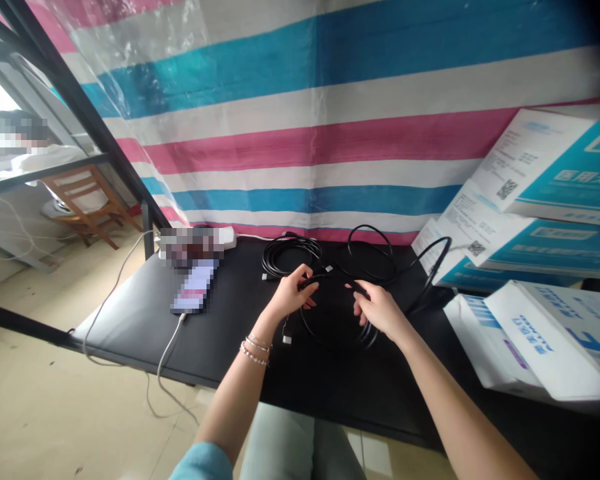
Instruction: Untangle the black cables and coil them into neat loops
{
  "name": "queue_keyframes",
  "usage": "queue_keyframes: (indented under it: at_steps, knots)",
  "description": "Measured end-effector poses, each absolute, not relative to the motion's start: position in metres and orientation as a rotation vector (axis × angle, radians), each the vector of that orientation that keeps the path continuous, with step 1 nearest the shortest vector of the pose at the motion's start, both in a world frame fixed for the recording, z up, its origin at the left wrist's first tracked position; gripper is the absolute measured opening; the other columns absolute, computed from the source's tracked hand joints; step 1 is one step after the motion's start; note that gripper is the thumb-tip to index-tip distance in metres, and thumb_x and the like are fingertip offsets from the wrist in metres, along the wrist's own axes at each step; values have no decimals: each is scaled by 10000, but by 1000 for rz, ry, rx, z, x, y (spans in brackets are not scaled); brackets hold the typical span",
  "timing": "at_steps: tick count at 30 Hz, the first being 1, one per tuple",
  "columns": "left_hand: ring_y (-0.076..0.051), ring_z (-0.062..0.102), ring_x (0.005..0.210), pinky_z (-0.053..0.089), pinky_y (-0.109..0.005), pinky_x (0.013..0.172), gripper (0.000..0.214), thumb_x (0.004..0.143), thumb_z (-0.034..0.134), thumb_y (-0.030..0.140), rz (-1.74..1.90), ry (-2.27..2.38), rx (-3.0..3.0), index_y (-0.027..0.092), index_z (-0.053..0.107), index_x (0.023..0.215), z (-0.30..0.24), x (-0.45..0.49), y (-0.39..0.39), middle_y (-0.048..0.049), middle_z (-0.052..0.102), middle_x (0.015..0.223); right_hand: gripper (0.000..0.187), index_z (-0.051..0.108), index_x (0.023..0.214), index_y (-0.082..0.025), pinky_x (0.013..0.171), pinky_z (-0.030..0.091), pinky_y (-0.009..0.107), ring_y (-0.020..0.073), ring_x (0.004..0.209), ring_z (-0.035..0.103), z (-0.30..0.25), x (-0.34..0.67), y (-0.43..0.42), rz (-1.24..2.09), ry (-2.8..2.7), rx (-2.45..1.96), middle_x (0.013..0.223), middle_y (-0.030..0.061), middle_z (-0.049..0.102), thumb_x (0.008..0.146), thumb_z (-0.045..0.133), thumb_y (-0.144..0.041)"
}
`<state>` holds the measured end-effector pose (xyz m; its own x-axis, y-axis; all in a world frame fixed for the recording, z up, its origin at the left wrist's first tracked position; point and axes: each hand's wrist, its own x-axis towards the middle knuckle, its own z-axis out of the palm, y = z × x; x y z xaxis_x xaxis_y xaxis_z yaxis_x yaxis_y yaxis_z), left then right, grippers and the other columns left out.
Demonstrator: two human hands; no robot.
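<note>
My left hand (294, 293) is closed around the left side of a looped black cable (368, 341). On the other side of the loop, my right hand (380, 310) has its fingers curled on the same cable. The lower part of the loop hangs at or just over the black tabletop (240, 347); contact is hard to tell. A pale connector (287, 340) shows below my left hand. Behind it lies a second coiled black cable (267, 257), with light-coloured plug ends. More loose black cable (373, 227) arcs from behind my hands toward the boxes at right.
Stacked white and teal boxes (510, 193) stand at back right, with white boxes (525, 340) in front. At left lie a phone (193, 293) on a charging cable (167, 350) and a white power strip (227, 237). A striped sheet (310, 133) hangs behind. A person (45, 157) sits far left.
</note>
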<state>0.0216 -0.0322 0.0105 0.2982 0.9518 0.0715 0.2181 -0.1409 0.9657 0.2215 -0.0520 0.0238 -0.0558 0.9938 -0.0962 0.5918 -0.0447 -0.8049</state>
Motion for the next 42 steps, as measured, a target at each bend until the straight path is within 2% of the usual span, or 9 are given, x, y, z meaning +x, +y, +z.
queue_keyframes:
  at_steps: [6,17,20,23,26,29,34,39,42]
  knots:
    - [-134,642,512,489,-194,398,290,751,556,303,961,1006,1562,195,289,718,8,20,-30,6,579,750,360,550,1154,-144,417,441,178,85,333,528,22,223,-51,944,-1698,-1683,484,-51,555,823,409,-160]
    - [-83,581,412,376,-138,307,230,726,453,186,983,1060,1661,196,241,636,4,21,-29,11,586,720,386,517,1200,-143,477,473,212,101,373,548,29,219,-54,933,-1818,-1598,521,-47,558,836,396,-183]
    - [-86,589,436,412,-140,333,176,739,449,159,1006,1064,1672,195,286,686,7,23,-32,30,555,668,387,517,1204,-157,481,471,213,102,379,550,29,219,-54,941,-1836,-1572,522,-49,556,838,395,-197]
    - [-60,542,381,418,-147,322,125,778,448,177,1013,1051,1661,197,351,854,8,24,-33,10,609,763,401,507,1217,-142,481,468,217,102,377,542,28,219,-54,941,-1819,-1576,521,-47,550,837,396,-200]
    - [-50,517,343,420,-160,305,243,823,429,231,921,1045,1683,201,384,1060,9,24,-33,-36,646,881,407,513,1217,-127,471,460,222,100,367,523,26,218,-53,947,-1808,-1563,519,-45,540,834,401,-206]
    - [-58,529,344,421,-152,308,317,844,391,219,820,1074,1714,176,429,1155,7,23,-32,-58,667,855,390,540,1187,-135,455,450,225,102,364,509,25,218,-52,928,-1800,-1550,516,-43,537,826,422,-223]
    - [-58,529,338,406,-136,303,373,860,344,191,821,1129,1715,142,437,1218,3,24,-31,-69,674,816,325,591,1095,-156,479,461,231,128,442,566,21,221,-49,874,-1806,-1594,559,-17,585,804,479,-246]
    - [-42,504,317,389,-122,298,359,862,347,176,901,1225,1662,139,436,1207,4,26,-31,-57,669,796,278,606,1048,-180,637,484,250,174,669,656,20,222,-48,704,-1872,-1714,755,38,679,784,519,-194]
    - [-41,496,308,385,-121,297,322,863,356,179,918,1238,1596,134,442,1170,5,28,-31,-43,660,762,273,602,1051,-164,667,469,254,180,690,658,18,221,-49,650,-1881,-1786,698,38,674,814,467,-162]
